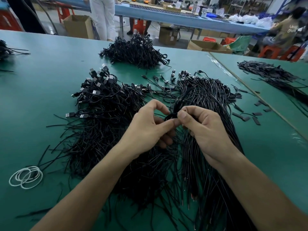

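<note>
Above cable heap (133, 164), left hand (150, 129), right hand (203, 129) pinch black cable (179, 100).

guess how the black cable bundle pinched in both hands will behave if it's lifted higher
Probably floppy: the cable bundle, pinched by the left hand and right hand, curves away above the fingers. Likely light, since fingertips alone seem to hold it. Its thin strands may snag on the cable pile lying beneath on the green table.
</note>
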The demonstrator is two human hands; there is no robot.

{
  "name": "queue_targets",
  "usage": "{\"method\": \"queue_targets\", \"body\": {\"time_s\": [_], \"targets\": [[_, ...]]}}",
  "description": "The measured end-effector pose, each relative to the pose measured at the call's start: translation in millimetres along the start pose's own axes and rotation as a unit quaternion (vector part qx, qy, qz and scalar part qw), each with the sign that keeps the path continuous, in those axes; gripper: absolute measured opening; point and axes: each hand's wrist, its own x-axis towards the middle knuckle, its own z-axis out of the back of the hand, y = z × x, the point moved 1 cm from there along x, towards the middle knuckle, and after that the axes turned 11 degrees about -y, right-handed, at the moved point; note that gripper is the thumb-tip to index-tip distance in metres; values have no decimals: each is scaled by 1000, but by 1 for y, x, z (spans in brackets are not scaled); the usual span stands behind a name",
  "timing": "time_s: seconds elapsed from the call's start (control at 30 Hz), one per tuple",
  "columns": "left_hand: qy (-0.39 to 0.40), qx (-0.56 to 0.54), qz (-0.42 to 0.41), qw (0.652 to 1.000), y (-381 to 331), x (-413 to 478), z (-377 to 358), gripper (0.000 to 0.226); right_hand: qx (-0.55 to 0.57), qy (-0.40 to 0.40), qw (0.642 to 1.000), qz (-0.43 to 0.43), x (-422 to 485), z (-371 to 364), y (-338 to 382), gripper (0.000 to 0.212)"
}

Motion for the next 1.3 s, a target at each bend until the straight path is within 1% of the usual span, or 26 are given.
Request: {"method": "queue_targets", "body": {"time_s": [0.07, 0.13, 0.17, 0.2, 0.23, 0.27, 0.33, 0.43, 0.47, 0.5, 0.53, 0.57, 0.6, 0.67, 0.7, 0.73, 0.77, 0.87, 0.93, 0.97, 1.03, 1.1, 1.13, 1.23, 1.27, 1.3], "targets": [[32, -95, 43, 994, -4, 0, 1, 26, 8, 7, 1000, -19, 1, 0, -3, 12], [27, -162, 68, 984, -7, 1, 3, 18, 18, 14, 999, -41, 2, 0, -6, 11], [25, -196, 80, 977, -8, 3, 5, 18, 20, 18, 999, -46, 1, 0, -8, 16], [24, -225, 94, 970, -9, 4, 5, 23, 16, 24, 998, -53, 1, 0, -9, 18], [21, -233, 91, 968, -9, 5, 5, 25, 11, 26, 998, -60, 1, 1, -13, 15], [11, -214, 74, 974, -9, 5, 6, 24, 8, 28, 997, -71, 1, 1, -15, 11], [-8, -140, 21, 990, -4, 6, 5, 30, 4, 42, 995, -88, 0, 2, -20, 11], [-13, -103, -11, 995, 5, 8, 3, 28, -4, 61, 991, -122, 1, 7, -27, 15], [-13, -86, -16, 996, 9, 9, 3, 28, -23, 62, 990, -127, 3, 11, -28, 14], [-17, -56, -24, 998, 12, 10, 2, 28, -64, 57, 989, -122, 6, 16, -32, 13], [-28, -26, -33, 999, 15, 12, 3, 28, -129, 43, 985, -109, 9, 22, -37, 11], [-47, -1, -45, 998, 19, 15, 6, 28, -210, 21, 973, -90, 14, 29, -43, 8], [-73, 18, -57, 995, 21, 21, 9, 29, -294, 4, 953, -76, 18, 36, -48, 8], [-143, 52, -83, 985, 23, 37, 19, 30, -429, 2, 899, -83, 22, 47, -61, 26], [-183, 74, -96, 976, 24, 46, 25, 31, -470, 8, 878, -96, 22, 50, -68, 36], [-221, 95, -107, 965, 23, 56, 31, 31, -495, 10, 863, -102, 22, 52, -74, 43], [-254, 113, -116, 954, 23, 67, 37, 31, -507, 5, 856, -98, 21, 51, -78, 48], [-327, 144, -120, 926, 25, 94, 51, 26, -523, -32, 848, -83, 22, 47, -87, 54], [-341, 176, -94, 919, 29, 107, 60, 22, -566, -47, 818, -93, 28, 47, -88, 50], [-329, 207, -74, 918, 32, 113, 64, 22, -587, -48, 803, -92, 30, 47, -87, 46], [-282, 287, -31, 915, 39, 119, 68, 34, -615, -57, 783, -71, 32, 48, -86, 36], [-252, 344, -18, 904, 41, 122, 68, 42, -624, -66, 777, -40, 35, 50, -87, 24], [-254, 351, -26, 901, 40, 121, 66, 43, -617, -63, 783, -43, 37, 51, -87, 18], [-297, 332, -95, 890, 35, 112, 54, 33, -566, -42, 818, -98, 43, 51, -84, 7], [-299, 328, -125, 887, 34, 108, 47, 27, -562, -41, 821, -92, 44, 51, -83, 7], [-278, 323, -150, 892, 32, 105, 40, 24, -567, -47, 820, -64, 45, 51, -81, 8]]}}
